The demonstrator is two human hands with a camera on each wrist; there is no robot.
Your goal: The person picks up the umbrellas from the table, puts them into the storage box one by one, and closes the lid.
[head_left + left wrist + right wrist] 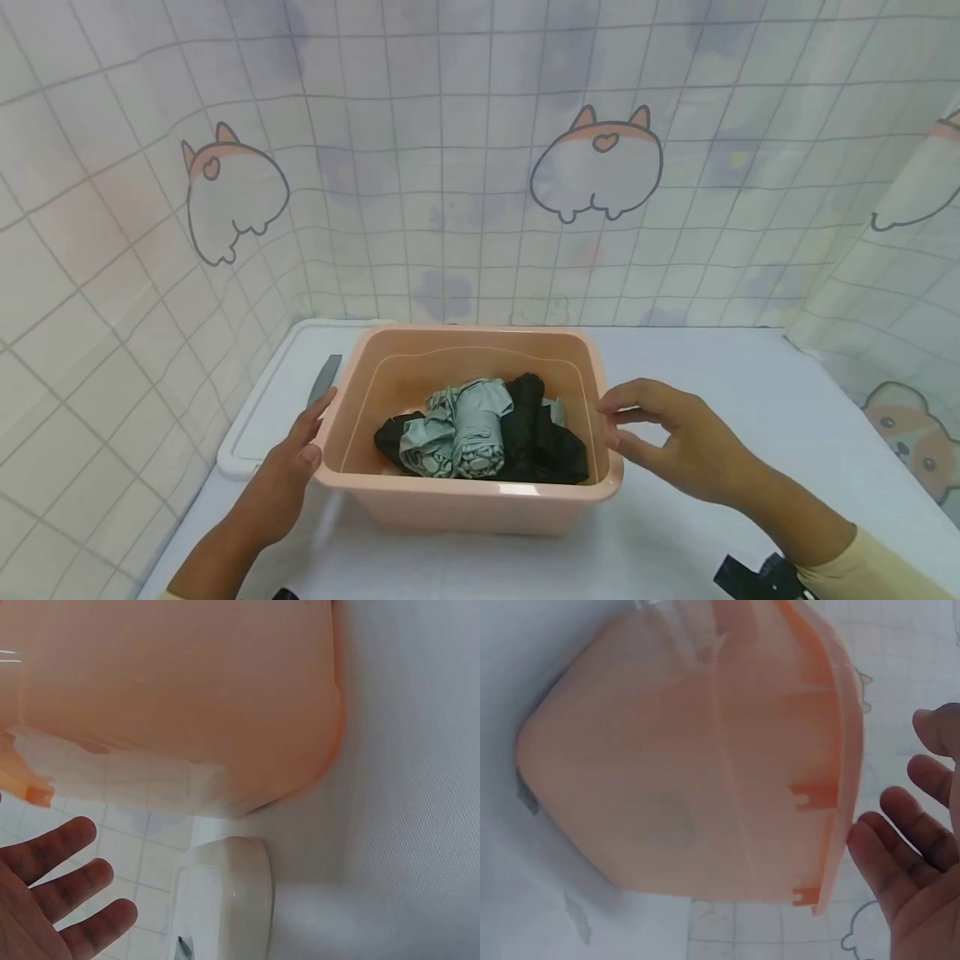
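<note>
A peach plastic bin (480,504) stands on the white table. Inside lie rolled and bundled cloths, some grey-green (480,425) and some black (528,429). My left hand (277,483) is at the bin's left rim with its fingers extended; in the left wrist view those fingers (79,877) are spread beside the bin's wall. On the other side, my right hand (678,433) is at the right rim, fingers lightly bent. The right wrist view shows a fingertip right at the rim and the thumb apart from it. Neither hand grips anything.
Behind and left of the bin lies a white board or lid (258,400) with a grey blade-like piece (325,379) on it. A tiled-pattern curtain (450,167) with cartoon animals hangs along the back and both sides of the table (712,367).
</note>
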